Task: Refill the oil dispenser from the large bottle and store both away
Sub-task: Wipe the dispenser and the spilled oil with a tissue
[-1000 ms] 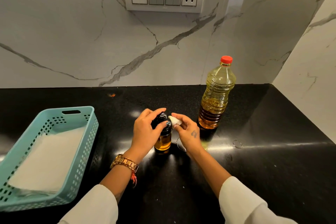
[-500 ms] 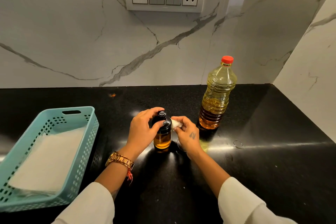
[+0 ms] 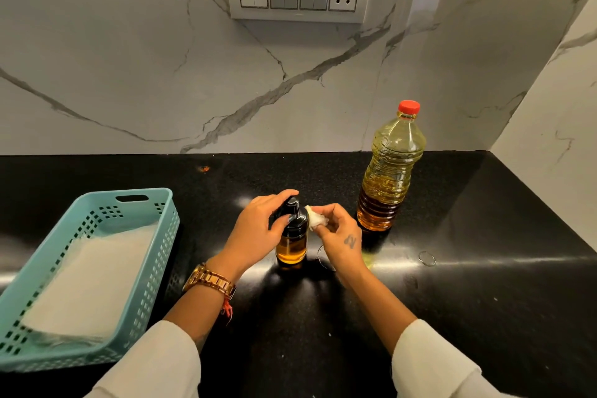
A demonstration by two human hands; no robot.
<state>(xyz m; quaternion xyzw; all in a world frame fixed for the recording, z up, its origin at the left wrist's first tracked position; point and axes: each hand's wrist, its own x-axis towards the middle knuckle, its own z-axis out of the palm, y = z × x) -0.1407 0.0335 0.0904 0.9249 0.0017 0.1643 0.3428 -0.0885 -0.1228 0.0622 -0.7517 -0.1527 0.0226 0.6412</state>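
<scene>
I see the oil dispenser (image 3: 291,236) standing on the glossy black counter (image 3: 484,300), with open counter to its right and front. My left hand (image 3: 258,229) grips its black cap; my right hand (image 3: 336,236) pinches a white wad (image 3: 316,220) against it. Behind-right of the dispenser stands the ribbed, red-capped large bottle (image 3: 389,171), part full. Left of the dispenser, a perforated teal basket (image 3: 161,236) holds a white sheet (image 3: 90,281).

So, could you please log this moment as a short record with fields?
left hand: grips the black top of the oil dispenser
right hand: pinches a white wad against the dispenser's top
large bottle: upright, red cap on, right of the dispenser
basket: teal, at left, white liner inside
surface: black counter
</scene>
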